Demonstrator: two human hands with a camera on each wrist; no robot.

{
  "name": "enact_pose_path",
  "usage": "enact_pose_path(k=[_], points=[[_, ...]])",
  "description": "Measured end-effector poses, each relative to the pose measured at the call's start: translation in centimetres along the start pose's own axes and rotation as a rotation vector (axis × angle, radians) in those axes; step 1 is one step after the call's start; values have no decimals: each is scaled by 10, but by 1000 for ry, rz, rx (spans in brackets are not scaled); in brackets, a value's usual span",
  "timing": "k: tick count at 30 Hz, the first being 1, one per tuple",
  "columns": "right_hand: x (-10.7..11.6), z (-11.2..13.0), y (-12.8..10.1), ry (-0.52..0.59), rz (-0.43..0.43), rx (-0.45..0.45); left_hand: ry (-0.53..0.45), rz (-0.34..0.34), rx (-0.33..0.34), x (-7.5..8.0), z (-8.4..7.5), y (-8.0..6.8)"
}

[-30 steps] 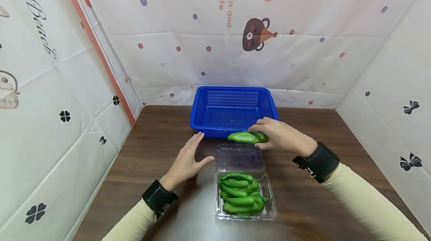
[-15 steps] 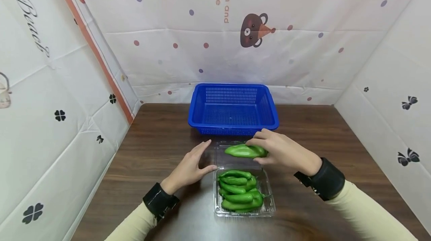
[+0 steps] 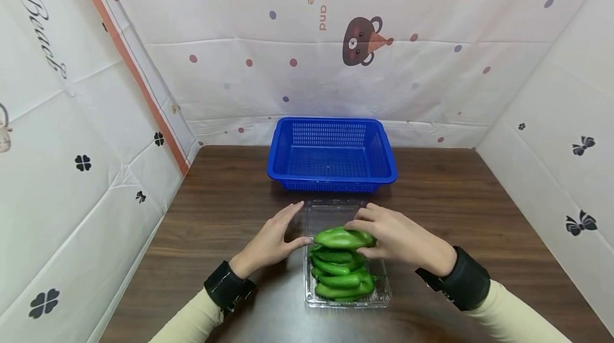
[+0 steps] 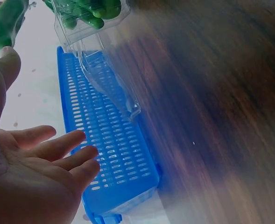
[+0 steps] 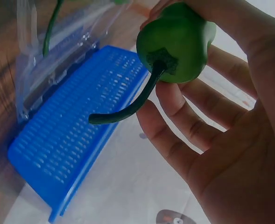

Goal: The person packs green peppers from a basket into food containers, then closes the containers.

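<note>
The left hand (image 3: 269,243) lies beside the clear plastic box (image 3: 379,294) on the tabletop (image 3: 479,215), fingers (image 4: 67,144) straight and slightly apart, holding nothing; its thumb seems to touch the box's left edge, though the view is too coarse to be sure. The box holds a pile of green peppers (image 3: 339,276), its lid (image 3: 318,214) folded back toward the blue basket (image 3: 332,152) behind. The right hand (image 3: 400,239) grips one green pepper (image 3: 341,237) just above the pile, fingers curled round it.
</note>
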State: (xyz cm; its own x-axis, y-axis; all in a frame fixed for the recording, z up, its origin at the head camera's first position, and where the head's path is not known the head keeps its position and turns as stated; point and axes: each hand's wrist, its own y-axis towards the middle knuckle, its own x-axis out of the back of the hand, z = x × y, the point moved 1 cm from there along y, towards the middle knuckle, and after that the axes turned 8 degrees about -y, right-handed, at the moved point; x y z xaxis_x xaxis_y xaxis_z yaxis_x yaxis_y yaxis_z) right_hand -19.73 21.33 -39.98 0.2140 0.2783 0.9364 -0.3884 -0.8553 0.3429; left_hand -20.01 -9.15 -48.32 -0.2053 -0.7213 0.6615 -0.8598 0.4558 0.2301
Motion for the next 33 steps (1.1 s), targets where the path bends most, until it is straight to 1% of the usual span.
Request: enact_pose_path(k=[7,15,22,33], points=[[-9,12,-5,21,3,15,15,-10,-6,-3,1,-3],[-16,22,-9,20,5,35,0,-3,6,-3,-1,-5],[-17,27,-10,19,29,25,-12,3,5,-3,-1,-6],[-19,30,-12,9,50,17,-4,2,14,-6,2,-6]])
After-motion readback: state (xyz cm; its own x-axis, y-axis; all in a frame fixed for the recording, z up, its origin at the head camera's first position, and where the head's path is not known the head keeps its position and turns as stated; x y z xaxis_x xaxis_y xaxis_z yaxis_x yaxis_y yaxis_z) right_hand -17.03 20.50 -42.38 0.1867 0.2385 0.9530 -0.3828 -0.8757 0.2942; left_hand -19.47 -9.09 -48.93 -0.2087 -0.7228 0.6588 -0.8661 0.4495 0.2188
